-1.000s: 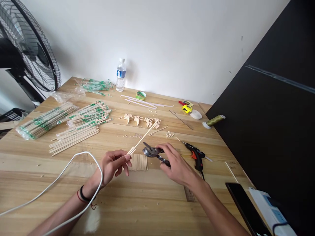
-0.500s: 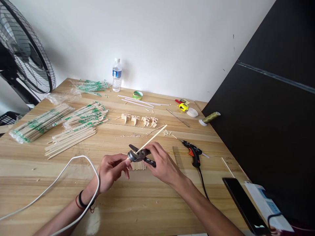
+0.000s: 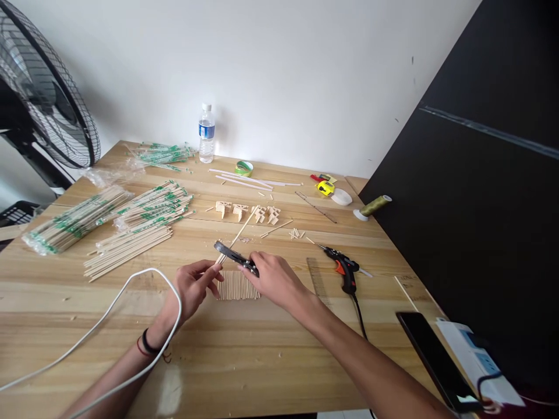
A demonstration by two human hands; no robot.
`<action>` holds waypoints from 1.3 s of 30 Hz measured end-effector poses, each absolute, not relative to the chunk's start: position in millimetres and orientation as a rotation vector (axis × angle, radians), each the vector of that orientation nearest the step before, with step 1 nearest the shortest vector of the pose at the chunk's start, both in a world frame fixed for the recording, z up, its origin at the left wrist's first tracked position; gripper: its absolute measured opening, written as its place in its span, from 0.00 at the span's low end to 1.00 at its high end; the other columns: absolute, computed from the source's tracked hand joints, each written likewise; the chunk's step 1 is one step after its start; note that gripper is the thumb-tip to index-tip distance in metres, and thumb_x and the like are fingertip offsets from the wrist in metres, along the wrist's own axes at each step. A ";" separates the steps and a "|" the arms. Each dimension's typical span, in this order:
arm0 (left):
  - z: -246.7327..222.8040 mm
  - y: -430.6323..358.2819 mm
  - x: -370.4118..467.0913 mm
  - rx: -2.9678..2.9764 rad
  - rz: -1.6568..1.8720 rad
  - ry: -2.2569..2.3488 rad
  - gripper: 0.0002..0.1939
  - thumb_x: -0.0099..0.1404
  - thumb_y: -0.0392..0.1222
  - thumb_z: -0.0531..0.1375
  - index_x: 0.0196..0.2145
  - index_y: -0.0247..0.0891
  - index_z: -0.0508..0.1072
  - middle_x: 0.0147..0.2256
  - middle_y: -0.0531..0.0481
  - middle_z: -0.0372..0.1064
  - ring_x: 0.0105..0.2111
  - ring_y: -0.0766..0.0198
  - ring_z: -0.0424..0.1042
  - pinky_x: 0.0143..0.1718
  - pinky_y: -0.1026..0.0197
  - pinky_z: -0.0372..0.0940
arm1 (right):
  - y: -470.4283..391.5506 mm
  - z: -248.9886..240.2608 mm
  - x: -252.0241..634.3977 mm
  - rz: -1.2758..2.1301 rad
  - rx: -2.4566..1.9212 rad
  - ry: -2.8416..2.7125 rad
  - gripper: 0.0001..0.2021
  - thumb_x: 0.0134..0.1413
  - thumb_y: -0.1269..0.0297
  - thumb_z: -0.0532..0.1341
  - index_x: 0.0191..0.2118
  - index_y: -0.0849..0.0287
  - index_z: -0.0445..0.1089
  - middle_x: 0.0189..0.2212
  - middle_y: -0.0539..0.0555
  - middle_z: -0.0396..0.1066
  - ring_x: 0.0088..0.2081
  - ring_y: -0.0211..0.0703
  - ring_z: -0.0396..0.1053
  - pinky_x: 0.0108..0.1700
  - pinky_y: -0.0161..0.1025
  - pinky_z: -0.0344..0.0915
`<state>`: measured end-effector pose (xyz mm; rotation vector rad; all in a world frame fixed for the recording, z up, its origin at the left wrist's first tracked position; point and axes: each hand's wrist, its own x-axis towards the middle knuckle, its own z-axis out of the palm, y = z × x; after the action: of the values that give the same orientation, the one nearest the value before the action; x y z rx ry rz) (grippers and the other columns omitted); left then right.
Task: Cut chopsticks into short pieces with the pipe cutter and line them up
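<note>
My left hand [image 3: 191, 287] is closed, pinching a thin wooden stick [image 3: 243, 228] that slants up and away to the right. A second short piece seems to lie along it at my fingertips, though I cannot tell for sure. In my right hand [image 3: 278, 278] is a pair of dark hand pruners [image 3: 229, 252], their head lying across the stick just beyond my left fingers. Whether the blades are closed on the wood cannot be made out. Below both hands, a row of short cut sticks [image 3: 238, 286] lies side by side on the wooden table [image 3: 244, 355].
Bundled sticks [image 3: 78, 218] lie left, near a white cable [image 3: 126, 285]. Small stick models [image 3: 240, 210] stand behind my hands. Rightward are a glue gun [image 3: 345, 267], a ruler [image 3: 317, 279] and a phone [image 3: 430, 355]. A bottle [image 3: 207, 134] stands at the wall.
The pruners have turned and shifted left, their head now further from me. The stick has moved left with them. More of the row of short sticks shows below my hands.
</note>
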<state>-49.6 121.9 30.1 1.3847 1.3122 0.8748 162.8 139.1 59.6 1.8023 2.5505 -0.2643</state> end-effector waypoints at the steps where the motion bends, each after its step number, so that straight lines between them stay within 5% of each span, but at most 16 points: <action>1: 27.3 124.9 -52.3 1.446 0.879 1.351 0.25 0.70 0.62 0.57 0.33 0.36 0.79 0.26 0.47 0.78 0.19 0.65 0.71 0.21 0.65 0.60 | 143.0 59.3 162.5 -0.263 1.804 2.538 0.18 0.74 0.53 0.55 0.45 0.63 0.74 0.39 0.61 0.80 0.39 0.53 0.79 0.39 0.41 0.68; 10: -7.4 154.7 -78.3 1.801 0.970 1.785 0.18 0.62 0.58 0.65 0.28 0.40 0.78 0.33 0.43 0.72 0.41 0.46 0.71 0.46 0.47 0.67 | 156.7 57.4 178.9 -0.221 1.752 2.450 0.19 0.74 0.53 0.54 0.48 0.64 0.75 0.41 0.64 0.81 0.42 0.55 0.80 0.42 0.40 0.69; 13: -6.4 151.6 -72.8 1.879 1.029 1.820 0.18 0.67 0.55 0.61 0.43 0.39 0.79 0.44 0.37 0.71 0.49 0.41 0.70 0.52 0.39 0.65 | 154.1 61.4 178.7 -0.215 1.715 2.445 0.21 0.74 0.52 0.54 0.49 0.65 0.76 0.40 0.65 0.81 0.43 0.57 0.81 0.42 0.41 0.70; 19: 14.5 127.4 -55.4 2.405 1.134 1.255 0.23 0.76 0.43 0.51 0.66 0.40 0.63 0.64 0.36 0.62 0.60 0.47 0.66 0.60 0.44 0.60 | 144.0 76.4 163.5 -0.260 1.619 2.514 0.21 0.73 0.51 0.56 0.49 0.63 0.77 0.42 0.63 0.82 0.42 0.57 0.81 0.41 0.42 0.70; 39: 4.5 120.2 -48.4 2.600 1.132 1.038 0.25 0.71 0.38 0.57 0.64 0.35 0.64 0.53 0.35 0.73 0.56 0.44 0.70 0.58 0.41 0.65 | 128.8 76.9 147.8 -0.387 1.528 2.526 0.21 0.71 0.49 0.56 0.48 0.62 0.77 0.42 0.65 0.82 0.44 0.59 0.81 0.43 0.42 0.71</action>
<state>-48.4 120.2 4.5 2.6002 1.0375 1.1321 147.8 128.8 76.9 1.5276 2.5259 -0.3869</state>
